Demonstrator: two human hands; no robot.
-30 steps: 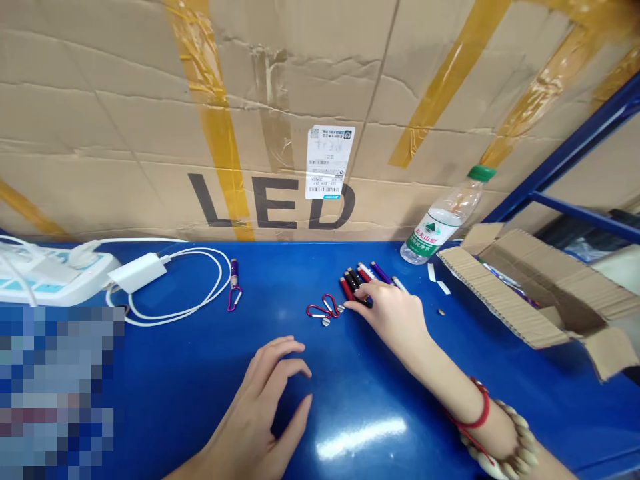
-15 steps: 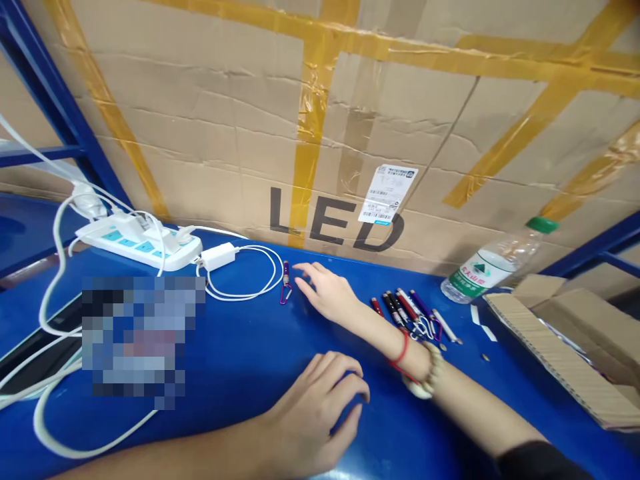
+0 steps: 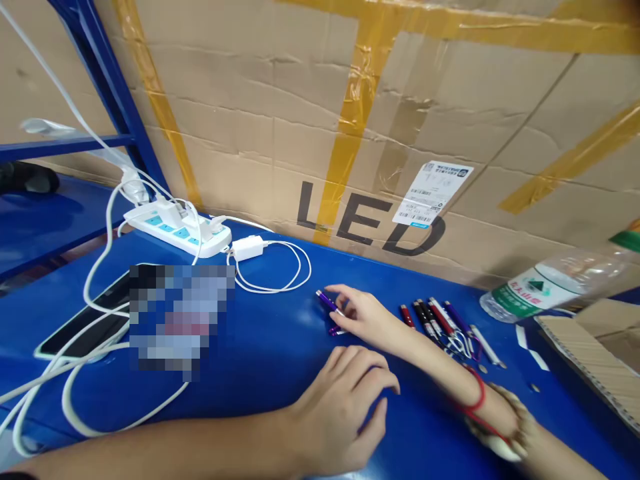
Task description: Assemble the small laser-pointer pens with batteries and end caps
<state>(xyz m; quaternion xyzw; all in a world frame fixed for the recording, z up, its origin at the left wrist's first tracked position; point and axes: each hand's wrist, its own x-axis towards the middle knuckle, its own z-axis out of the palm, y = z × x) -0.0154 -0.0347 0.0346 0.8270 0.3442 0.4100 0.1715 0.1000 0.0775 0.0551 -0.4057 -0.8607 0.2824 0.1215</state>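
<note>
My right hand [image 3: 367, 317] reaches left across the blue table [image 3: 270, 347] and pinches a small purple keychain flashlight [image 3: 327, 302], whose clip shows under the fingers. A red cord and a bead bracelet sit on that wrist. My left hand [image 3: 345, 413] rests on the table in front of me, fingers curled loosely and apart, holding nothing. To the right of my right hand lies a row of several small flashlights [image 3: 443, 320] in red, black, white and purple, with clips beside them.
A white power strip [image 3: 180, 230] with plugs and a white charger [image 3: 249, 247] with looped cable sit at back left. A phone [image 3: 83, 323] lies at left. A big taped cardboard box marked LED [image 3: 350, 133] forms the back wall. A water bottle [image 3: 550, 283] and open carton [image 3: 595, 360] are right.
My right hand left the row of flashlights, reached left to the lone purple one and closed on it, lifting its end. The view swung left. My left hand stayed resting.
</note>
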